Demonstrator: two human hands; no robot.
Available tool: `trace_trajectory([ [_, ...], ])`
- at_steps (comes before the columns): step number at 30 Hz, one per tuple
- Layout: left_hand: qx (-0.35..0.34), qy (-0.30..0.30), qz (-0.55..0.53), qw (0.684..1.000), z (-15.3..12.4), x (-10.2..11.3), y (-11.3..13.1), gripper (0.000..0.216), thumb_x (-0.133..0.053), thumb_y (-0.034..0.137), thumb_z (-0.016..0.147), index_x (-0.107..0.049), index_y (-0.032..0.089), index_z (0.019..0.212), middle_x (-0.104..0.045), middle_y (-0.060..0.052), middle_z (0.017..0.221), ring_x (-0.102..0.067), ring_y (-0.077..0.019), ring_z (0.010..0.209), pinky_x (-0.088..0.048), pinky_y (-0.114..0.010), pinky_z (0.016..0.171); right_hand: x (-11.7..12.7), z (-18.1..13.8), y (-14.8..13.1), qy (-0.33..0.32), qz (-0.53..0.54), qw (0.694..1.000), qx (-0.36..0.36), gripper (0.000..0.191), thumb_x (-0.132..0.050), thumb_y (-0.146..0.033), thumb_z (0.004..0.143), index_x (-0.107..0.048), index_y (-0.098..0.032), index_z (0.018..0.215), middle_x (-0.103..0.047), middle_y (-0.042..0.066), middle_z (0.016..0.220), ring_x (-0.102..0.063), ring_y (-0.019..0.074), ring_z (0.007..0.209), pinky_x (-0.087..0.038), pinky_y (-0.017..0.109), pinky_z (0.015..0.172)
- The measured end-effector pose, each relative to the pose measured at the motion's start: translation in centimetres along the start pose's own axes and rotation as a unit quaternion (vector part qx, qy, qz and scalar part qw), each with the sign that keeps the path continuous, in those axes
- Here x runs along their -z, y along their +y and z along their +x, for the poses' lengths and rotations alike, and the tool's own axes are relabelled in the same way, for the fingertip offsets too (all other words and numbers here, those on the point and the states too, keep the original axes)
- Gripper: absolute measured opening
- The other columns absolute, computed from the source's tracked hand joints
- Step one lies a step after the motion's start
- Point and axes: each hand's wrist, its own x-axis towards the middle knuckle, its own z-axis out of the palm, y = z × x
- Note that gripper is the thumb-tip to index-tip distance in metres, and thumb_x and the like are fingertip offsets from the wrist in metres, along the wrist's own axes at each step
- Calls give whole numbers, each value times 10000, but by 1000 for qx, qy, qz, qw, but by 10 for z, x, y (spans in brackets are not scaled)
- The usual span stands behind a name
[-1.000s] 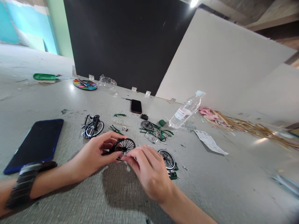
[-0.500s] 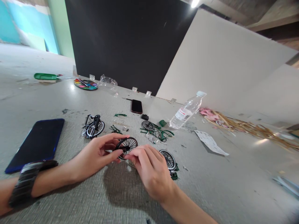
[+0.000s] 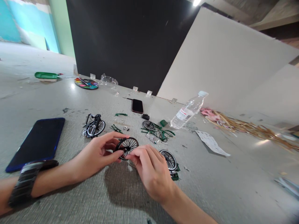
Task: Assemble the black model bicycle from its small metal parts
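Early in the build, by the look of the spread; small black wheel held just above the table, near the front edge, pinched at its rim by the left hand, thumb and fingertips closed on it; right hand touching the wheel's lower edge, fingertips bunched together, though whether clamped on the rim or on some tiny part cannot be told. Done so far, seemingly: one front assembly with wheel and fork lying behind the left hand. Left to do, judging from the loose pieces: second wheel flat beside the right hand, green frame with another small wheel well behind, scattered green bits unjoined. Also around: phone at left, second phone farther back, bottle on its side, instruction sheet to the right.
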Motion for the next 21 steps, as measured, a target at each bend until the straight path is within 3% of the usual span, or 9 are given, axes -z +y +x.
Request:
trace_trajectory([
  [8, -20, 3, 50, 999, -1, 2, 0, 550, -716, 249, 774, -566, 219, 1303, -686, -63, 1104, -654, -213, 997, -568, -355, 859, 1, -1, 1, 5, 23, 999, -28, 74, -554, -126, 972, -562, -169, 912, -662, 35, 805, -612, 150, 731, -496, 287, 656],
  [17, -46, 10, 141, 989, -1, 3, 4, 516, -636, 282, 843, -570, 259, 1354, -558, 27, 815, -555, -151, 749, -514, -292, 713, 0, -2, 3, -1, 63, 996, -55, 123, -504, -126, 992, -560, -182, 897, -646, 18, 775, -588, 137, 705, -470, 265, 643],
  [21, -40, -5, 151, 988, 0, 3, 6, 531, -614, 284, 855, -541, 264, 1381, -619, -8, 941, -594, -177, 852, -524, -315, 773, 0, -3, 3, -12, 62, 997, -54, 126, -500, -116, 988, -555, -179, 894, -642, 19, 779, -581, 139, 707, -464, 269, 641],
])
